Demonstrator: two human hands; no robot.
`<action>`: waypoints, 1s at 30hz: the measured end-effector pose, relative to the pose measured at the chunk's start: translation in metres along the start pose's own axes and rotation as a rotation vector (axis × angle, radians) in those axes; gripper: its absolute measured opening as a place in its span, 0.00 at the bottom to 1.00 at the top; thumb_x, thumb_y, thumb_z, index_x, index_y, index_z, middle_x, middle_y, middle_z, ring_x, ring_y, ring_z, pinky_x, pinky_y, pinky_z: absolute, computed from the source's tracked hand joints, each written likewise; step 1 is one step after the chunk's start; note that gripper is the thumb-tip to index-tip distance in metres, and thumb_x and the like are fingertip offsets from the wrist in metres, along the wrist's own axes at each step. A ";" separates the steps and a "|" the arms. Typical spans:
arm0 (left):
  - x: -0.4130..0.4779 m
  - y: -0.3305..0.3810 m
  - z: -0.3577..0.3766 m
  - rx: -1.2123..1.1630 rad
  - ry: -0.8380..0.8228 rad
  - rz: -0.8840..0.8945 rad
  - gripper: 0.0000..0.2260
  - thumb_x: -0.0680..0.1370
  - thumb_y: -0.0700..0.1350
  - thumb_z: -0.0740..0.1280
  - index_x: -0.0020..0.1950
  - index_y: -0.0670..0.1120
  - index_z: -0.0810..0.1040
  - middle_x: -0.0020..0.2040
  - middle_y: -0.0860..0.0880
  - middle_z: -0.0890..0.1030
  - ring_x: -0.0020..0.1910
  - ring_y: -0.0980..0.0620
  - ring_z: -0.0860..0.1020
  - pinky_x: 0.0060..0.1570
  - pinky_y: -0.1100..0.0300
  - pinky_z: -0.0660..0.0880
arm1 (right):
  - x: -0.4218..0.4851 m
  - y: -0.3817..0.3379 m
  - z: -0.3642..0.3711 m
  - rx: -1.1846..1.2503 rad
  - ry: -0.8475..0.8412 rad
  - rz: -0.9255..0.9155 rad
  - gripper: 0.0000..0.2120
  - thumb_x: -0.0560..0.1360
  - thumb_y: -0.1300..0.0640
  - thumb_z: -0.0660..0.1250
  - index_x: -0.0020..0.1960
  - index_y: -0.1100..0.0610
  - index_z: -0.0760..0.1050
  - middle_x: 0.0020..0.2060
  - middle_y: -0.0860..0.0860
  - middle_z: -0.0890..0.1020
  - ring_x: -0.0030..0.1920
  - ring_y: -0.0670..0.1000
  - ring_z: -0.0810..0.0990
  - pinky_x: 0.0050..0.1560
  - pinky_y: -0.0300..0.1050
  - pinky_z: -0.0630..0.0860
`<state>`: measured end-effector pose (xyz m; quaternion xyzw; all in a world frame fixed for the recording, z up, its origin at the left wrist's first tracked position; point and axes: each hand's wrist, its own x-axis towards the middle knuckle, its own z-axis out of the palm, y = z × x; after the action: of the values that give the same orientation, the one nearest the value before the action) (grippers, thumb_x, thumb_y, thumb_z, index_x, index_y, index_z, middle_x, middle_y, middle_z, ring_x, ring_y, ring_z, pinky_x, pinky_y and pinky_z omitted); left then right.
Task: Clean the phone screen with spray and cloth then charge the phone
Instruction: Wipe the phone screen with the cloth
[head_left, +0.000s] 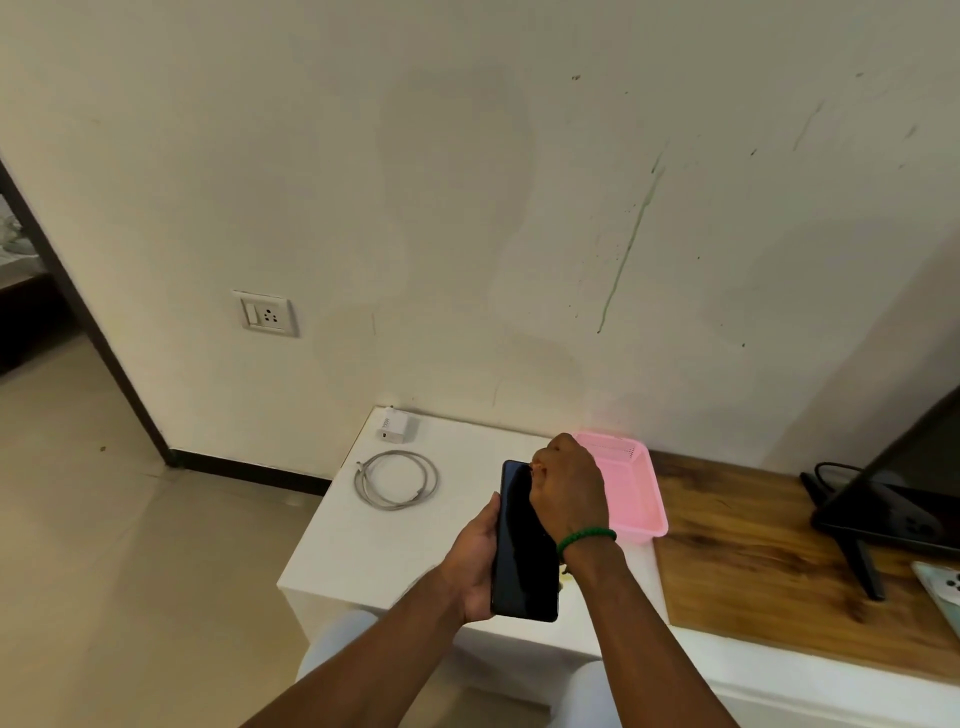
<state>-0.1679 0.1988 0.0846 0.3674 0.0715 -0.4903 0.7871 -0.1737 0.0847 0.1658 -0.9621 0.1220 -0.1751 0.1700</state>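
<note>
A black phone with a dark screen is held upright above the white table. My left hand grips it from the left side and behind. My right hand, with a green bead bracelet on the wrist, is curled into a fist against the top of the screen. A small yellow scrap of cloth shows under that wrist; the rest is hidden in the fist. A coiled white charging cable and a white charger block lie at the table's far left. No spray bottle is in view.
A pink plastic basket stands behind my right hand. A wall socket with a switch is on the wall to the left. On the wooden top at the right stands a dark screen on a stand, with another phone at the edge.
</note>
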 end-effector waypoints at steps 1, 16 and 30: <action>-0.001 0.001 0.001 -0.005 -0.006 -0.003 0.30 0.76 0.66 0.57 0.53 0.43 0.84 0.49 0.39 0.83 0.44 0.41 0.82 0.48 0.48 0.79 | 0.001 -0.003 0.001 0.008 0.003 -0.005 0.12 0.76 0.61 0.58 0.42 0.63 0.79 0.46 0.56 0.78 0.44 0.54 0.75 0.43 0.42 0.71; -0.009 0.005 0.007 0.012 -0.014 -0.002 0.31 0.77 0.66 0.58 0.68 0.44 0.75 0.69 0.38 0.73 0.69 0.38 0.71 0.71 0.40 0.63 | -0.003 -0.026 0.012 0.014 -0.066 -0.111 0.11 0.74 0.64 0.58 0.47 0.63 0.79 0.49 0.55 0.77 0.48 0.55 0.74 0.46 0.47 0.74; 0.001 0.002 -0.004 0.000 0.036 0.014 0.29 0.76 0.66 0.56 0.56 0.44 0.83 0.51 0.39 0.82 0.46 0.41 0.81 0.53 0.46 0.76 | -0.003 0.005 0.000 -0.004 0.039 0.062 0.11 0.77 0.61 0.59 0.44 0.62 0.79 0.47 0.55 0.78 0.43 0.53 0.76 0.46 0.42 0.73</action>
<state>-0.1644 0.2009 0.0827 0.3763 0.0830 -0.4780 0.7893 -0.1771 0.0811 0.1637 -0.9545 0.1554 -0.1881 0.1712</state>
